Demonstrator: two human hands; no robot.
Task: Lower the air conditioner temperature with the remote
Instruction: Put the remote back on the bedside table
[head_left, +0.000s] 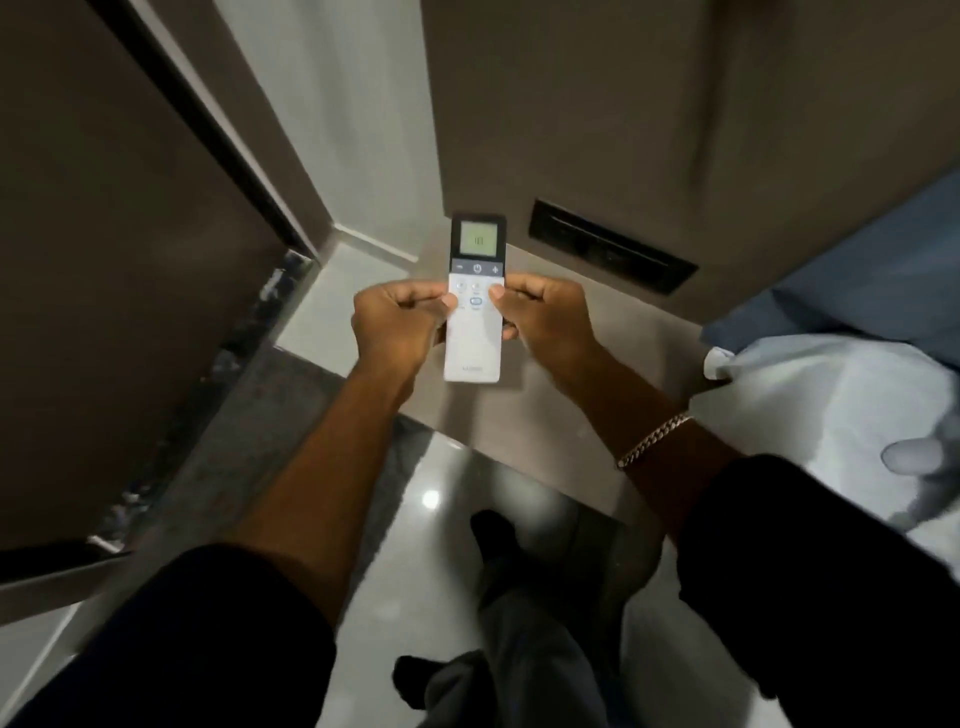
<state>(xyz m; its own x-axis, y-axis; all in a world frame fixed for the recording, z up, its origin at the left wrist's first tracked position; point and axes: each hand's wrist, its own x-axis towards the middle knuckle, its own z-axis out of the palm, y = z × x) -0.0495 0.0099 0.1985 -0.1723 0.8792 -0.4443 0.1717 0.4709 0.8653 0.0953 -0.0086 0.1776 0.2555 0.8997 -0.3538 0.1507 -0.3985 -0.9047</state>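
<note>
A slim white remote (474, 332) with a lit green screen at its top stands upright in front of me, held from both sides. The screen shows a number that looks like 18. My left hand (397, 325) grips its left edge, thumb resting on the buttons below the dark strip. My right hand (550, 322) grips the right edge, thumb on the button area too. The air conditioner itself is not in view.
A dark door (119, 260) stands at the left. A black switch panel (613, 252) sits low on the beige wall ahead. A bed with white sheets (831, 415) and a blue pillow (872, 280) lies to the right. Glossy floor tiles (431, 519) and my feet are below.
</note>
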